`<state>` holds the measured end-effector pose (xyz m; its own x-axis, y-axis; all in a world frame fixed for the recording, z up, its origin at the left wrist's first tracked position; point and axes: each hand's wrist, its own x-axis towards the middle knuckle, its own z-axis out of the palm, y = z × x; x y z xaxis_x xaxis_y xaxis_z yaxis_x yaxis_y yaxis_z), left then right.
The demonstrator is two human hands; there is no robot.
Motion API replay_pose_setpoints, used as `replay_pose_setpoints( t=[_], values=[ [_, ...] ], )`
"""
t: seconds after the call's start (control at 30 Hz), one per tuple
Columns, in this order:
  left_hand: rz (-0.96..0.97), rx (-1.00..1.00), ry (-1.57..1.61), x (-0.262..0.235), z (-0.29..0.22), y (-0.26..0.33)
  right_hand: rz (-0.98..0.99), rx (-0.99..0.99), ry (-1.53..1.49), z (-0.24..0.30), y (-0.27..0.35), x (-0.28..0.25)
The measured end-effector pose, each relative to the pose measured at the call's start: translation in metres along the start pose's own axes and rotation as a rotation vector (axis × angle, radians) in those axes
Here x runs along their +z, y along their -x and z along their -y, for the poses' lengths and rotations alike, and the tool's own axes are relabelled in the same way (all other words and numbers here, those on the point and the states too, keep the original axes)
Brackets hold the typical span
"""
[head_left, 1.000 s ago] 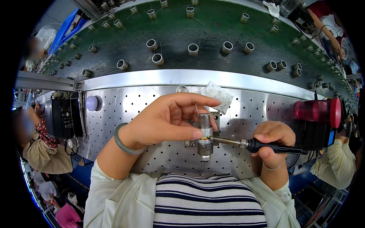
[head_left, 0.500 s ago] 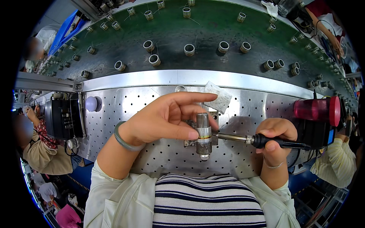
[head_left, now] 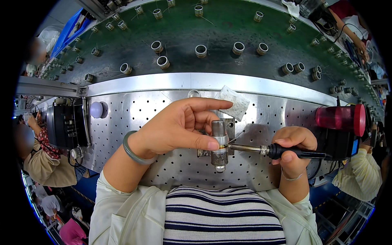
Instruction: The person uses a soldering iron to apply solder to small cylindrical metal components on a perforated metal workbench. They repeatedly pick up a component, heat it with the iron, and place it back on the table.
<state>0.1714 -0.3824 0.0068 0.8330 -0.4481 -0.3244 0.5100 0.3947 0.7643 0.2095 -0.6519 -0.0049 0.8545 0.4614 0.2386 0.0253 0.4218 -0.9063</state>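
A factory is seen: past the metal table (head_left: 281,110), many small rings (head_left: 163,66) are spread on a green belt (head_left: 228,30).

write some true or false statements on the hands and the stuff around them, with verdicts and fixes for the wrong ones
1. The right hand holds a black-handled soldering iron. True.
2. The soldering iron points away from the metal cylinder. False: its tip end points toward it.
3. The left hand has its thumb at the metal cylinder. True.
4. The pale purple ball is at the right end of the perforated plate. False: it is at the left end.
5. A red see-through container is at the far right of the bench. True.
6. The green surface is bare. False: many small metal rings stand on it.
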Motion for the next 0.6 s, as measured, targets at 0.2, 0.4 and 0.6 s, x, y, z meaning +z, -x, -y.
replay_pose_setpoints(
  t=[0.2,0.4,0.6],
  values=[
    [-0.003,0.002,0.0,-0.0017,0.0013,-0.0001,0.012,-0.009,0.031,-0.0018,-0.0012,0.0005],
    [0.003,0.011,0.003,-0.0018,0.0016,0.0,0.027,0.002,0.011,-0.0008,-0.0025,0.0005],
    [0.004,0.015,0.01,-0.0015,0.0018,-0.0003,0.067,-0.05,0.075,-0.0024,-0.0028,-0.0032]
  ],
)
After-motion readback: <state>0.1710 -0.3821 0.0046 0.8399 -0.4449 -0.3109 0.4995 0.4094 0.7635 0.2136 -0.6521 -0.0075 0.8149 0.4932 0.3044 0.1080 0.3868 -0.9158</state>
